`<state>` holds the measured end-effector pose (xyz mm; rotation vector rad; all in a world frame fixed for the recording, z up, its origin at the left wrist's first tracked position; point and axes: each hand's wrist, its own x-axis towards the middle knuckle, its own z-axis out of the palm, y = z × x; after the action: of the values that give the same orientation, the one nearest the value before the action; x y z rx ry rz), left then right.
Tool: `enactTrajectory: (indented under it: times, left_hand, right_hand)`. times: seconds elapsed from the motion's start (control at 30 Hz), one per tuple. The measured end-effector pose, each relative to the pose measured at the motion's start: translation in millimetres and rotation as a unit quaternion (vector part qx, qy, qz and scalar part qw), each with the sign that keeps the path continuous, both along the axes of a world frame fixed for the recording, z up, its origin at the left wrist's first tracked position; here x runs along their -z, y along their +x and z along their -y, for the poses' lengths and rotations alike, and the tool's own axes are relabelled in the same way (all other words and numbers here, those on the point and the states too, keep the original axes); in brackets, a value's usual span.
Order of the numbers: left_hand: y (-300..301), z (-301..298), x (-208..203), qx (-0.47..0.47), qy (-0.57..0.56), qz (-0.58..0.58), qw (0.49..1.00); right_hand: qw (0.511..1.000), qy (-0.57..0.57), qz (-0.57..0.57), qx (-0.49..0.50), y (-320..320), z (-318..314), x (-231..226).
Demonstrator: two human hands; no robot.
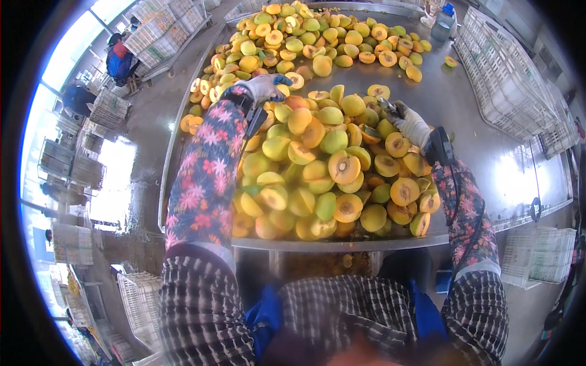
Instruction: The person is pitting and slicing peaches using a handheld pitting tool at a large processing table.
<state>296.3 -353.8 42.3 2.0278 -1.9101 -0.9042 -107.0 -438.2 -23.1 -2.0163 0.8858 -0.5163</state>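
Right grip: the gloved right hand [413, 125] is closed around what looks like a small metal tool [384, 105], its tip against the fruit; the blade or bowl is too small for me to make out.
Left grip: the left hand [265, 88], gloved with blue fingertips, curls over the fruit; I can't tell whether the fingers are clamped on a piece.
Near heap: the near heap [334, 141] of yellow-green fruit lies between and below both grips, piled to the edge of the desk [464, 107].
Cut already: many pieces here are halves, orange flesh and brown centres showing; whether those hold stones or hollows, I mostly can't say.
Uncertain ones: others show only rounded skin, perhaps whole, perhaps halves lying face down.
Far heap: beyond the left grip sits the far heap [274, 37], also with plenty of open halves.
Stray piece: one lone half [450, 61] rests beyond the right grip, apart from both heaps.
Right side: white crates [502, 79] stand well right of the right grip.
How far along: I'd judge the cutting well advanced, but with so much fruit within reach, plenty seems left to handle.
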Motion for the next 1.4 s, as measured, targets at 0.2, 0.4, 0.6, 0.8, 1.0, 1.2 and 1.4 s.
enactTrajectory:
  times: [0.2,0.4,0.6,0.8,1.0,1.2,1.4]
  left_hand:
    - [-25,-91,-30,-0.221,-0.178,-0.540,0.792]
    - [-127,-219,-24,-0.223,-0.155,-0.837,0.475]
    - [-237,-299,-5,-0.251,-0.133,-0.859,0.425]
    - [-269,-339,25,-0.154,-0.523,-0.301,0.783]
    - [-275,-362,18,-0.134,-0.532,-0.235,0.802]
    - [-287,-378,4,-0.172,-0.484,-0.287,0.808]
    - [-266,-380,34,-0.152,-0.474,-0.210,0.842]
  right_hand:
    - [0.989,-0.070,0.082,0.101,-40,-40,-15]
    - [0.957,-0.031,0.288,-0.014,-16,-217,-96]
    - [0.983,-0.036,0.167,-0.066,-15,-341,-78]
    - [0.991,-0.124,-0.005,-0.046,-23,-379,-71]
    - [0.989,-0.143,-0.004,-0.035,-25,-404,-69]
    - [0.987,-0.150,0.007,-0.053,-23,-415,-54]
    - [0.969,-0.148,-0.182,-0.083,-19,-416,-65]
